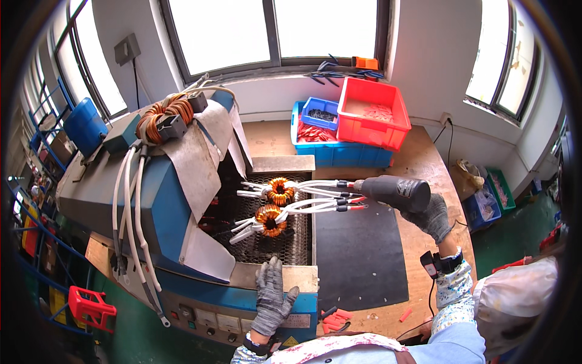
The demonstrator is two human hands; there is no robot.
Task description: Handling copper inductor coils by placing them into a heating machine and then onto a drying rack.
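Observation:
A dark heat gun (397,191) is in my gloved right hand (431,219), its nozzle pointing left at the tips of white cable leads (312,206). The leads come from two copper-wound ring coils (262,214) lying on a metal mesh conveyor (279,250) at the mouth of a blue machine (160,200). Black and red sleeves (353,208) cover the lead ends, which reach over a black mat (361,258). My gloved left hand (274,297) lies flat on the machine's front ledge, fingers stretched out and holding nothing.
A larger coil (167,118) sits on top of the machine, its leads hanging down the side. At the back stand a red bin (379,115) and blue bins (345,155) with small parts. Loose red sleeves (334,321) lie near the front. Another person (515,297) is at right.

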